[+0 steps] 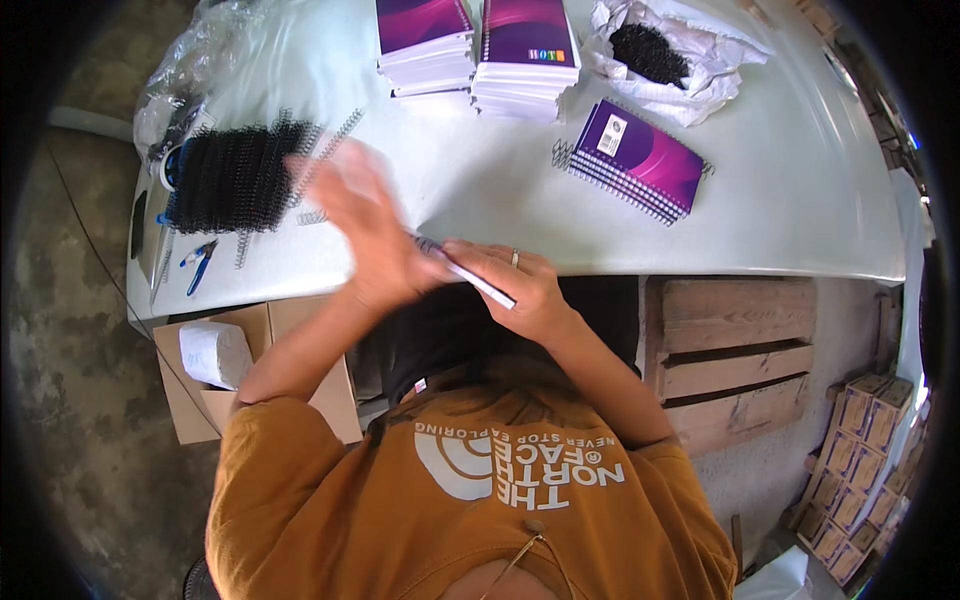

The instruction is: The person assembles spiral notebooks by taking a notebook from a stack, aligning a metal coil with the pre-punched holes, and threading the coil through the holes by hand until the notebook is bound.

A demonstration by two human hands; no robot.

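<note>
My right hand [522,285] grips a thin notebook [490,286], seen almost edge-on at the table's near edge. My left hand [370,225] is smeared by motion, its fingers stretched up and apart, and the heel of the palm lies by the notebook's far end. Just beyond those left fingers lies a pile of black spiral binding coils [235,180]. A few loose coils [335,135] lie along the pile's right side, partly behind the blurred fingers.
Two stacks of purple-covered notebooks [430,65] stand at the back. Bound notebooks [640,160] lie to the right, below a white bag of small black pieces [650,55]. Blue-handled pliers [202,265] rest at left. A cardboard box [290,330] sits beneath the table edge.
</note>
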